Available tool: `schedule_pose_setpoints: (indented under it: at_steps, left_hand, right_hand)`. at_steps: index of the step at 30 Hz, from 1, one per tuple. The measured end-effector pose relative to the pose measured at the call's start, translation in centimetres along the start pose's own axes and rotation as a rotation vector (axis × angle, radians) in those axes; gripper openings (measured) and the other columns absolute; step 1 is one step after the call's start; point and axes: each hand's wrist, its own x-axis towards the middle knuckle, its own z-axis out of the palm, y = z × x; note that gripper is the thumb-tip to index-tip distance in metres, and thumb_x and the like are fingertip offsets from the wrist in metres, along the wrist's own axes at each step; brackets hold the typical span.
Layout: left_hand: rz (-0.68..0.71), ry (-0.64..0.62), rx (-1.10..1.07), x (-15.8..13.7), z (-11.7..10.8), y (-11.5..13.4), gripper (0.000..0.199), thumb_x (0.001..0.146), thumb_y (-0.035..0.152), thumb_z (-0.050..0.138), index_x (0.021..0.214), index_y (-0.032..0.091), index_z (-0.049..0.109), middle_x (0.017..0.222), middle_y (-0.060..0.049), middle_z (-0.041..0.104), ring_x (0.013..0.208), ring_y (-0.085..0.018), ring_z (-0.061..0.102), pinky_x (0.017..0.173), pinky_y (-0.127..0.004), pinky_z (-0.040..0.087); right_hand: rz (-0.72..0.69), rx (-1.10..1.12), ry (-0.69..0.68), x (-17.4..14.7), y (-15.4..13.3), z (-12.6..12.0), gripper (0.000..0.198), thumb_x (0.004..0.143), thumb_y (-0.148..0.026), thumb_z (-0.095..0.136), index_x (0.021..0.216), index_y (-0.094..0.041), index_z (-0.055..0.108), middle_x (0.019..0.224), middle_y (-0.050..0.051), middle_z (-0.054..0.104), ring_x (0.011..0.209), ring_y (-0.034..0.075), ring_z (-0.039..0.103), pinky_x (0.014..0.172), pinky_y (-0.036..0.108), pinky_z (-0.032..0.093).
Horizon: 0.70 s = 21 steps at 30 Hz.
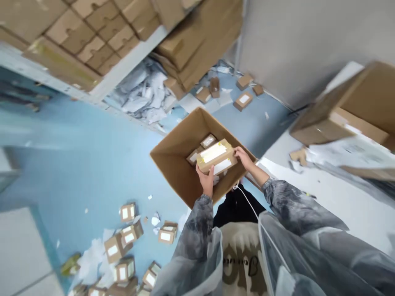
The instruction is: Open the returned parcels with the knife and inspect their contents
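A small brown cardboard box (217, 156) with white labels and bits of yellow tape is held over a large open carton (175, 164). My left hand (205, 178) grips its near left end, with the thumb against the side. At the other end, my right hand (242, 158) has its fingers closed on the right edge. Inside the carton, below the held box, lie other small labelled boxes (208, 141), partly hidden by it. A white cord (247, 199) hangs by the carton's near edge.
Many small labelled boxes (128, 212) and paper scraps lie on the blue floor at lower left. Shelving with stacked cartons (101, 24) stands at upper left, crumpled paper (145, 90) beneath. A white table (311, 189) with a big open carton (342, 111) is at right.
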Motion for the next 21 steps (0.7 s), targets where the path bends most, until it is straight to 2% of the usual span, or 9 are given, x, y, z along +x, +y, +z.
schedule_pose_setpoints:
  at_steps: [2,5,8,11,13,15,18,21]
  left_hand:
    - [0.066,-0.11,0.104,-1.6,-0.2,2.3,0.108,0.112,0.059,0.088,0.199,0.03,0.03,0.193,-0.018,0.059,0.179,-0.035,0.062,0.148,-0.047,0.053]
    - [0.209,-0.281,0.245,-3.1,1.2,6.1,0.109,0.11,0.062,0.092,0.197,0.027,0.038,0.191,-0.021,0.06,0.183,-0.039,0.055,0.151,-0.052,0.049]
    - [0.449,-0.414,0.253,-5.0,3.8,9.7,0.107,0.104,0.059,0.1,0.193,0.027,0.049,0.19,-0.021,0.06,0.181,-0.042,0.056,0.151,-0.053,0.048]
    - [0.673,-0.572,0.255,-7.8,6.6,11.5,0.108,0.099,0.058,0.105,0.191,0.029,0.056,0.189,-0.02,0.062,0.181,-0.043,0.054,0.153,-0.055,0.045]
    - [0.748,-0.664,0.283,-10.0,8.2,11.5,0.108,0.099,0.061,0.105,0.191,0.031,0.057,0.189,-0.019,0.062,0.182,-0.044,0.052,0.155,-0.058,0.042]
    - [0.766,-0.726,0.31,-12.2,9.7,10.8,0.108,0.1,0.065,0.103,0.191,0.031,0.057,0.19,-0.019,0.061,0.183,-0.046,0.05,0.156,-0.06,0.039]
    - [0.742,-0.818,0.342,-15.7,12.0,8.6,0.111,0.102,0.071,0.1,0.193,0.027,0.053,0.192,-0.022,0.059,0.185,-0.048,0.048,0.157,-0.062,0.036]
    - [0.694,-0.952,0.375,-19.3,14.1,5.8,0.113,0.102,0.078,0.096,0.192,0.025,0.053,0.19,-0.022,0.06,0.183,-0.047,0.051,0.156,-0.061,0.038]
  right_hand:
    - [-0.062,0.132,0.108,-4.8,-0.3,-2.9,0.024,0.077,-0.037,0.059,0.1,-0.03,0.062,0.125,0.004,0.085,0.134,0.032,0.073,0.116,0.039,0.059]
    - [-0.125,0.315,0.303,-11.5,0.5,-6.9,0.027,0.083,-0.041,0.064,0.108,-0.031,0.067,0.129,0.006,0.085,0.138,0.034,0.074,0.117,0.044,0.062]
    - [-0.153,0.513,0.512,-17.0,3.3,-10.7,0.034,0.088,-0.057,0.073,0.111,-0.032,0.07,0.125,0.005,0.082,0.129,0.033,0.076,0.103,0.042,0.067]
    - [-0.133,0.672,0.635,-21.0,7.2,-13.6,0.051,0.085,-0.075,0.082,0.11,-0.032,0.073,0.118,0.006,0.081,0.121,0.033,0.077,0.091,0.042,0.069]
    - [-0.101,0.696,0.683,-23.0,9.7,-14.5,0.063,0.081,-0.085,0.085,0.11,-0.031,0.076,0.117,0.008,0.082,0.123,0.036,0.076,0.091,0.045,0.071]
    - [-0.063,0.684,0.727,-24.7,12.1,-14.8,0.07,0.079,-0.089,0.087,0.115,-0.03,0.08,0.126,0.01,0.085,0.132,0.039,0.075,0.097,0.05,0.072]
    - [0.031,0.67,0.807,-27.3,15.6,-14.8,0.072,0.082,-0.087,0.087,0.126,-0.03,0.085,0.14,0.01,0.087,0.145,0.043,0.075,0.112,0.058,0.071]
    - [0.116,0.651,0.908,-30.3,19.7,-15.5,0.072,0.087,-0.085,0.082,0.132,-0.03,0.089,0.147,0.01,0.089,0.155,0.043,0.074,0.128,0.061,0.065]
